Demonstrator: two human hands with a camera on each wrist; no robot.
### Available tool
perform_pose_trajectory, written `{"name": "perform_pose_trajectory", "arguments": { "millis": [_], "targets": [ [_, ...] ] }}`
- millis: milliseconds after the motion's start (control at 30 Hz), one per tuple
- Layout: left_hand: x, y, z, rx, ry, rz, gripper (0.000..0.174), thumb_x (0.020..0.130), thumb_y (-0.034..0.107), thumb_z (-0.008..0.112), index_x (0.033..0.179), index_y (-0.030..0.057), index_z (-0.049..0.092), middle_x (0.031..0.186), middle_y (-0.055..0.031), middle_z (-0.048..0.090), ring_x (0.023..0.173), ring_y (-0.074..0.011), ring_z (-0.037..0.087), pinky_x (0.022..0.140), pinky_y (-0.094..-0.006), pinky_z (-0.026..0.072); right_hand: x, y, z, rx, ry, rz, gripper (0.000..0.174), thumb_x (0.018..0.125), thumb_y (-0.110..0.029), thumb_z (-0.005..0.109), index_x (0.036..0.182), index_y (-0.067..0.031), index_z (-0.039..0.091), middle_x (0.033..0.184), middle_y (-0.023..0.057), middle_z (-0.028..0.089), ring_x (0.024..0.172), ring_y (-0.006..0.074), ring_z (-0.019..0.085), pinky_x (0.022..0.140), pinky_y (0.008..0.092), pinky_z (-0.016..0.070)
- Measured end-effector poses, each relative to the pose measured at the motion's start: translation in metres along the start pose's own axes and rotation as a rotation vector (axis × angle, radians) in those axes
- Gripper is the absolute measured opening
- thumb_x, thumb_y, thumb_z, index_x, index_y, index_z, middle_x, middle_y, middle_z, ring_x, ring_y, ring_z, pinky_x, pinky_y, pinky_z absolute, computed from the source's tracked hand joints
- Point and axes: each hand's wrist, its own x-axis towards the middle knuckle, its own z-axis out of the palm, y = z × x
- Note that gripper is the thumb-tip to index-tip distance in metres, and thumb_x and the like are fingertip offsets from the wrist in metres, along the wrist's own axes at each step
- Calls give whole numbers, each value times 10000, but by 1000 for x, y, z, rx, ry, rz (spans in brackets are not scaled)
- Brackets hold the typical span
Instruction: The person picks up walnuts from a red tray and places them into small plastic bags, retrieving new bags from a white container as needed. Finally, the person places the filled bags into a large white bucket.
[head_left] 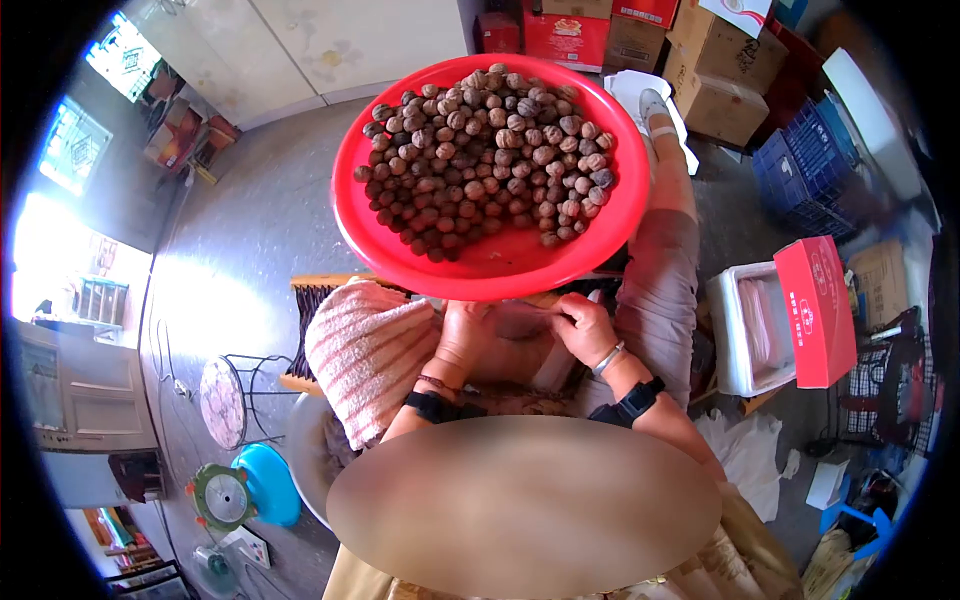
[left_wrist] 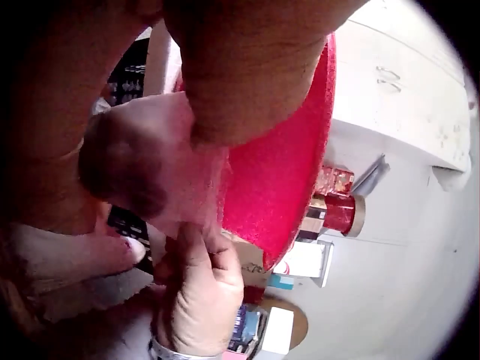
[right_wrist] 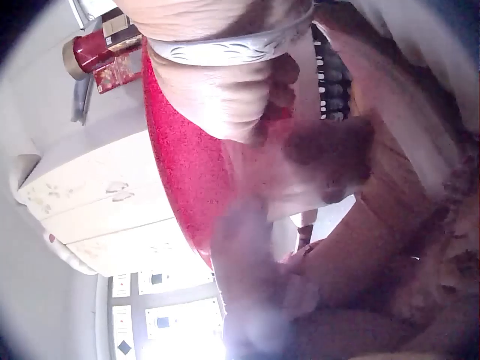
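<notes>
A large red basin (head_left: 480,285) heaped with walnuts (head_left: 490,150) is in front of the person. Below its near rim, the left hand (head_left: 465,335) and right hand (head_left: 588,330) hold a thin, see-through pinkish bag (head_left: 525,320) stretched between them. Dark shapes inside the bag (left_wrist: 169,172) show through; their number is unclear. In the left wrist view the right hand (left_wrist: 199,296) pinches the bag's edge, while the left hand (left_wrist: 247,75) grips its upper part. The right wrist view shows the bag (right_wrist: 259,169) between the right hand (right_wrist: 217,90) and the blurred left hand (right_wrist: 247,262).
A striped towel (head_left: 365,350) lies left of the hands. At right stands a white foam box (head_left: 735,345) with a red lid (head_left: 818,310) against it. A round stool (head_left: 223,402) and a blue basin (head_left: 268,485) are on the left; cartons (head_left: 715,90) are stacked behind.
</notes>
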Motion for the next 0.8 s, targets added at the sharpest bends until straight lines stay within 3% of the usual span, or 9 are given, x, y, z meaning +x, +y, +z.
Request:
{"name": "perform_pose_trajectory", "arguments": {
  "millis": [133,167,233,300,400,567,633,733,800],
  "targets": [
    [9,28,-27,127,66,195,272,711,60,704,974,84,640,920,-127,664,920,-348,629,817,-421,501,3,-2,1,82,75,-38,109,790,-1,678,895,-19,657,815,137,638,771,300,636,673,342,501],
    [-3,-1,-5,129,69,188,272,711,60,704,974,84,640,920,-127,664,920,-348,629,817,-421,501,4,6,5,-43,62,-75,108,781,-6,667,885,-26,649,820,140,640,778,322,636,675,361,508],
    [-35,-81,57,-450,-69,-381,330,724,128,705,1048,109,645,985,-130,664,976,-369,617,865,-445,487,-3,20,12,-141,-15,-15,100,776,-11,661,873,-32,642,824,146,639,783,331,637,680,371,511],
    [-8,26,-7,141,-208,-42,437,709,198,718,1131,128,629,1111,-127,642,1081,-383,573,922,-485,457,-3,24,20,-172,-57,-34,75,769,-30,640,840,-44,624,825,162,635,789,342,641,685,388,517],
    [-7,37,-11,223,-261,-27,480,677,224,731,1138,137,632,1227,-109,595,1211,-370,486,1020,-511,376,-2,24,20,-210,-111,28,131,748,-10,614,872,-45,638,859,167,652,845,366,644,730,417,523],
    [-8,18,-4,257,-201,-72,333,711,260,671,1028,159,677,1153,-75,627,1157,-326,523,993,-478,381,0,22,22,-150,-113,-50,107,753,22,625,847,-28,611,817,151,625,805,341,615,734,393,482],
    [-6,21,-8,295,-86,138,270,714,291,651,953,166,670,1096,-44,646,1138,-307,534,964,-467,391,1,22,23,-146,-57,-60,109,763,28,622,854,-32,615,826,140,633,805,326,617,754,386,477],
    [-9,26,-3,303,-169,9,283,697,289,655,957,177,670,1125,-53,644,1142,-305,533,986,-471,379,-1,22,23,-124,-37,-62,115,781,38,615,868,-36,623,832,131,644,803,308,625,757,375,485],
    [-17,8,18,248,-190,-50,281,734,315,648,977,178,672,1118,-72,644,1140,-288,541,990,-472,381,-3,17,23,-135,-158,-44,124,784,53,607,873,-33,625,834,140,642,792,311,629,734,364,497]
  ]
}}
